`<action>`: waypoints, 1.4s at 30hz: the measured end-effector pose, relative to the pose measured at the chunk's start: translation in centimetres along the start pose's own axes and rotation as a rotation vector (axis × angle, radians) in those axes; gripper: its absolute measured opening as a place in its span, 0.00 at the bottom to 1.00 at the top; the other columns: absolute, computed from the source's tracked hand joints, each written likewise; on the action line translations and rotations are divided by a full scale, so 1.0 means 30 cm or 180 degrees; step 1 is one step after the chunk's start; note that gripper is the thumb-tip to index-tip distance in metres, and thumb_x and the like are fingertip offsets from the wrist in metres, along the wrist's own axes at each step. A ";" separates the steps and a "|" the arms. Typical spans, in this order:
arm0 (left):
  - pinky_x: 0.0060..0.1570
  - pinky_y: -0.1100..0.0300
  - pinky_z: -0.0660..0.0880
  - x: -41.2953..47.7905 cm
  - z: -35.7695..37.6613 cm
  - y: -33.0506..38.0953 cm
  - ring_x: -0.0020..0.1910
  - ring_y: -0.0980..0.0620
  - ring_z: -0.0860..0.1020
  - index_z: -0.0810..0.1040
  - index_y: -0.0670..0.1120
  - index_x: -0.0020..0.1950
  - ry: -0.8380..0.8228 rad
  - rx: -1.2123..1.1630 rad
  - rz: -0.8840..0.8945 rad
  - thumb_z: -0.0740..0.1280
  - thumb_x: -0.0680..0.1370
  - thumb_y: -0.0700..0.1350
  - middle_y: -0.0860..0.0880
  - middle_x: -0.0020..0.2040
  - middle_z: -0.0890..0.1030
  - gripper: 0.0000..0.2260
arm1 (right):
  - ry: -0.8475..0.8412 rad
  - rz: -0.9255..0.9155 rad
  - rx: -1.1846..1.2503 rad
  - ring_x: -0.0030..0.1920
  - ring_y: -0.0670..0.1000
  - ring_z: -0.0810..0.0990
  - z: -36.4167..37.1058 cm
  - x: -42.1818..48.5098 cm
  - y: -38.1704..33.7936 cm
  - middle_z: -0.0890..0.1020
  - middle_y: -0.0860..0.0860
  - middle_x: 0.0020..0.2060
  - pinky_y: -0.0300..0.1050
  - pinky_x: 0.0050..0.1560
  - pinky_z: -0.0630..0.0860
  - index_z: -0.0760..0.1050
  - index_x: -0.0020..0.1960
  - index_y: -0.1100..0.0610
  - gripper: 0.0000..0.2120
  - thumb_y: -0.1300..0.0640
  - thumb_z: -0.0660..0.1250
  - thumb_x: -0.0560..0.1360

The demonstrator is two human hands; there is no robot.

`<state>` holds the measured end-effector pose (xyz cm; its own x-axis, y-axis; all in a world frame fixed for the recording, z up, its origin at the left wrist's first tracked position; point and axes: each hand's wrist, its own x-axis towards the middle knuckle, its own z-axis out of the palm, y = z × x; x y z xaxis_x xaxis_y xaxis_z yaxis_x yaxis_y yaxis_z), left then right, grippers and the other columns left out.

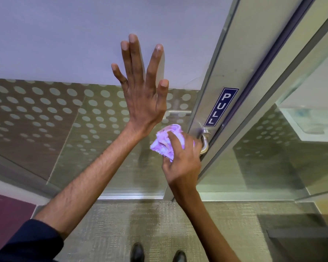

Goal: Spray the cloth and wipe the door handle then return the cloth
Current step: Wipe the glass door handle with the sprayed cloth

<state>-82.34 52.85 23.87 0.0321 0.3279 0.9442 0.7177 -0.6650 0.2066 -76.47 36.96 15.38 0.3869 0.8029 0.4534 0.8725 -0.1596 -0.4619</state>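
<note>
A crumpled purple cloth [166, 141] is bunched in my right hand [182, 159] and pressed onto the metal door handle [204, 142]. Only the handle's bent end and round base show beside the cloth; the rest is hidden under it. The handle sits on the door's metal frame [233, 59], just below a blue PULL sign [221, 107]. My left hand [143, 91] lies flat with fingers spread against the frosted glass panel [64, 44] left of the handle, holding nothing. No spray bottle is in view.
The glass door carries a dotted film [45, 110] on its lower half. A second glass panel [292, 138] stands to the right of the frame. Grey carpet [112, 224] and the tips of two black shoes [157, 253] lie below.
</note>
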 end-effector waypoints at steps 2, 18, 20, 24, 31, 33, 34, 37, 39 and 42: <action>0.76 0.46 0.29 0.003 0.002 0.002 0.80 0.55 0.34 0.54 0.53 0.81 0.0033 -0.0013 -0.0043 0.40 0.83 0.59 0.39 0.81 0.48 0.27 | 0.0018 0.0006 0.0022 0.58 0.57 0.69 0.013 -0.007 -0.017 0.76 0.54 0.62 0.47 0.45 0.78 0.76 0.66 0.49 0.32 0.62 0.69 0.62; 0.76 0.49 0.30 0.002 -0.038 0.021 0.80 0.56 0.34 0.62 0.44 0.77 -0.0119 -0.0146 -0.0131 0.41 0.84 0.58 0.31 0.77 0.56 0.29 | 0.0187 -0.0478 0.0221 0.60 0.62 0.74 -0.115 -0.032 0.254 0.77 0.56 0.65 0.36 0.55 0.66 0.78 0.65 0.52 0.31 0.68 0.68 0.63; 0.76 0.49 0.30 0.000 -0.038 0.020 0.80 0.56 0.34 0.62 0.44 0.78 -0.0121 -0.0156 -0.0116 0.41 0.84 0.58 0.32 0.77 0.54 0.29 | 0.0071 -0.0405 0.0114 0.59 0.63 0.75 -0.143 0.001 0.283 0.77 0.56 0.64 0.39 0.52 0.67 0.78 0.65 0.53 0.32 0.69 0.68 0.62; 0.76 0.49 0.29 -0.001 -0.033 0.012 0.80 0.55 0.33 0.60 0.46 0.79 -0.0151 -0.0175 -0.0085 0.41 0.84 0.59 0.34 0.78 0.53 0.29 | -0.0002 -0.0178 -0.0027 0.59 0.62 0.75 -0.161 0.036 0.288 0.76 0.56 0.64 0.52 0.49 0.78 0.77 0.65 0.53 0.31 0.67 0.68 0.63; 0.76 0.51 0.29 -0.005 -0.040 0.002 0.80 0.54 0.33 0.59 0.47 0.79 -0.0299 -0.0188 -0.0063 0.41 0.83 0.60 0.36 0.79 0.51 0.29 | 0.0801 0.0923 0.0575 0.60 0.64 0.75 -0.083 -0.045 0.234 0.74 0.61 0.62 0.54 0.57 0.75 0.74 0.68 0.59 0.32 0.68 0.71 0.64; 0.76 0.50 0.29 -0.007 -0.044 0.002 0.80 0.54 0.33 0.59 0.48 0.79 -0.0347 -0.0205 -0.0081 0.41 0.83 0.60 0.36 0.79 0.50 0.29 | 0.0896 0.1201 0.0691 0.60 0.64 0.75 -0.069 -0.059 0.211 0.73 0.61 0.62 0.55 0.57 0.76 0.73 0.69 0.58 0.32 0.67 0.72 0.66; 0.77 0.50 0.30 -0.008 -0.046 0.004 0.80 0.54 0.33 0.59 0.47 0.79 -0.0368 -0.0215 -0.0084 0.41 0.83 0.60 0.36 0.79 0.50 0.29 | 0.0896 0.1243 0.0699 0.59 0.65 0.76 -0.066 -0.068 0.206 0.73 0.61 0.62 0.56 0.57 0.76 0.73 0.69 0.58 0.32 0.66 0.72 0.66; 0.77 0.49 0.30 -0.010 -0.054 0.010 0.80 0.54 0.32 0.59 0.47 0.79 -0.0417 -0.0225 -0.0101 0.42 0.84 0.60 0.36 0.79 0.51 0.29 | 0.0860 0.1109 0.0688 0.57 0.65 0.75 -0.069 -0.125 0.185 0.73 0.61 0.61 0.53 0.52 0.76 0.72 0.69 0.59 0.31 0.63 0.70 0.65; 0.77 0.50 0.31 -0.010 -0.059 0.008 0.80 0.54 0.32 0.59 0.47 0.80 -0.0444 -0.0247 -0.0116 0.43 0.84 0.59 0.36 0.79 0.51 0.28 | 0.0849 0.1062 0.0710 0.56 0.65 0.75 -0.063 -0.162 0.147 0.73 0.61 0.60 0.52 0.50 0.75 0.73 0.69 0.59 0.32 0.61 0.67 0.64; 0.77 0.50 0.31 -0.007 -0.064 0.008 0.80 0.54 0.32 0.59 0.47 0.80 -0.0467 -0.0251 -0.0099 0.44 0.84 0.58 0.36 0.79 0.51 0.28 | 0.0848 0.1079 0.0673 0.57 0.67 0.74 -0.039 -0.179 0.074 0.74 0.63 0.61 0.50 0.52 0.72 0.74 0.67 0.61 0.33 0.66 0.68 0.61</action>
<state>-83.51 51.32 24.21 0.1160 0.4396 0.8906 0.6634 -0.7017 0.2599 -76.26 31.62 12.83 0.7263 0.5463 0.4172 0.6147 -0.2445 -0.7499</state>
